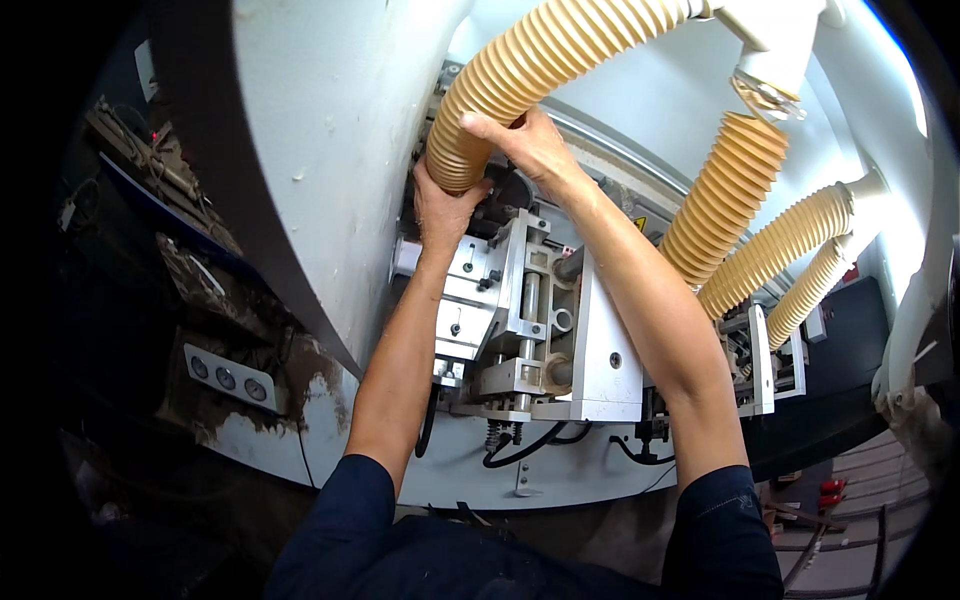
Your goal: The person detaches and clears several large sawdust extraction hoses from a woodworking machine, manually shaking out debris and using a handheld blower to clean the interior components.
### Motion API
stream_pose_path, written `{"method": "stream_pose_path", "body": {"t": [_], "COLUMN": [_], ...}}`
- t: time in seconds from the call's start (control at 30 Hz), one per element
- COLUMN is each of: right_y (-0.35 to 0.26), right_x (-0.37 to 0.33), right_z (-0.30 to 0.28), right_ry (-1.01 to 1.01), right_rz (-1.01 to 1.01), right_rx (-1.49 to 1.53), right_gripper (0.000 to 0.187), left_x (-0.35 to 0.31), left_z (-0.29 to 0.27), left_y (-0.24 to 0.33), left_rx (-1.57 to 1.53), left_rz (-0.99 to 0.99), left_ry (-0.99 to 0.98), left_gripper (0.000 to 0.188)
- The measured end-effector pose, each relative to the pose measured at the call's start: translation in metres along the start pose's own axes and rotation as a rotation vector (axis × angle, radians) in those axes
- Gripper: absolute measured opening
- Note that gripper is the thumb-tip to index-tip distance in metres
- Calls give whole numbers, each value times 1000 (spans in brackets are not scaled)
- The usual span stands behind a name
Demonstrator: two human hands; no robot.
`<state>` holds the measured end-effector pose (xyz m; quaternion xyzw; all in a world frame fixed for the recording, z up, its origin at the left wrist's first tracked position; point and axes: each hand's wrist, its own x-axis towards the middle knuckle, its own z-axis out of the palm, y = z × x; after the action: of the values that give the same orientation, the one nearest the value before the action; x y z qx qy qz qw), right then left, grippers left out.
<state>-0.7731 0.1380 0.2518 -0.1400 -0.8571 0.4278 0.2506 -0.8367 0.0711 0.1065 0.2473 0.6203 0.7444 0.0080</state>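
Observation:
A thick ribbed cream-coloured hose [545, 62] arches down from a white pipe fitting [775, 45] at the top right. Its lower end points into the machine, between my two hands. My left hand [445, 208] is wrapped around that end from the left and below. Higher up, on the right side of the hose, my right hand [535, 150] grips it with the thumb across the front; its other fingers are partly hidden behind the ribs. Whatever the hose end meets is mostly covered by my hands. Just below stands a silver metal machine assembly [610, 340] with rods and bolts.
Further ribbed hoses [725, 195] run down at the right, from a second pipe outlet [868, 198]. A pale cabinet wall [320, 150] rises close on my left. Black cables [530, 450] hang under the assembly. A panel with round gauges [228, 378] sits at lower left.

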Motion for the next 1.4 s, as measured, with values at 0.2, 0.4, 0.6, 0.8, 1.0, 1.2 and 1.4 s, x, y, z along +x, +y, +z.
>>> {"method": "stream_pose_path", "body": {"t": [0.2,0.4,0.6,0.8,1.0,1.2,1.4], "right_y": [9,14,7,-3,-12,-97,-117], "right_x": [0,0,-3,-11,-31,-153,-325], "right_z": [2,-4,-11,-2,-19,-57,-34], "right_ry": [-13,-50,-64,9,70,122,101], "right_rz": [39,8,-52,8,60,-41,54], "right_rx": [33,30,-121,-165,-315,-545,-237], "right_gripper": [69,68,70,79,81,56,30], "left_x": [-3,-1,4,4,5,-14,-99], "left_z": [19,11,0,7,7,0,-79], "left_y": [5,6,0,-4,-9,-14,-17], "left_rx": [-5,65,69,135,-83,37,264], "left_rz": [-1,-61,-31,29,-2,98,148], "left_ry": [174,72,-39,94,-73,-44,-148], "left_gripper": [88,83,81,81,82,82,56]}}
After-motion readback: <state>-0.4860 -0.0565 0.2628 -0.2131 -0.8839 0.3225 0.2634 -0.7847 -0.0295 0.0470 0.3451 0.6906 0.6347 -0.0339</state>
